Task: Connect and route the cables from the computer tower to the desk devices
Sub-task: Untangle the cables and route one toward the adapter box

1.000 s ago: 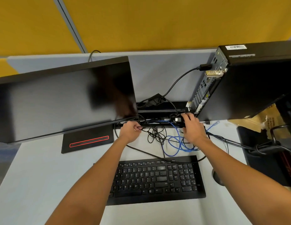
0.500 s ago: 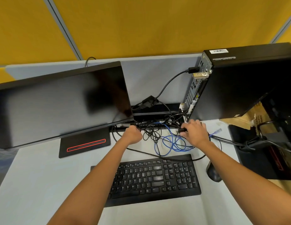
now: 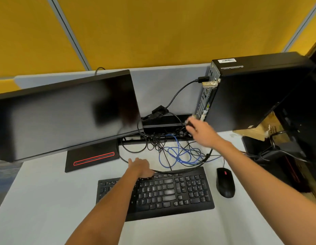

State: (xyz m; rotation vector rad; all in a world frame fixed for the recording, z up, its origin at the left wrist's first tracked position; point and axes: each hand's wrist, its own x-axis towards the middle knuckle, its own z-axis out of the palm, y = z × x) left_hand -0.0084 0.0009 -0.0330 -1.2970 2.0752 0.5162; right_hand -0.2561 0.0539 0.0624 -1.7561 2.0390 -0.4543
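Note:
The black computer tower (image 3: 256, 96) stands at the right with its port side facing left. My right hand (image 3: 203, 132), blurred, pinches a black plug (image 3: 190, 123) just below and left of the tower's lowest ports. My left hand (image 3: 141, 167) lies at the keyboard's (image 3: 162, 191) back edge, curled over a thick black cable (image 3: 171, 172) that loops across the desk. A blue cable (image 3: 180, 154) lies coiled between my hands among thin black cables. The dark monitor (image 3: 65, 117) stands at the left. Another black cable's plug (image 3: 203, 79) sits in a port near the tower's top.
A black mouse (image 3: 225, 183) lies right of the keyboard. A black cable tray (image 3: 164, 121) runs along the desk's back edge below a grey partition. Cardboard (image 3: 259, 129) and more black cables (image 3: 277, 151) crowd the right side under the tower.
My left hand has drawn back from the cable tangle under the monitor to the keyboard's back edge. My right hand has lifted with the plug toward the tower's lower ports.

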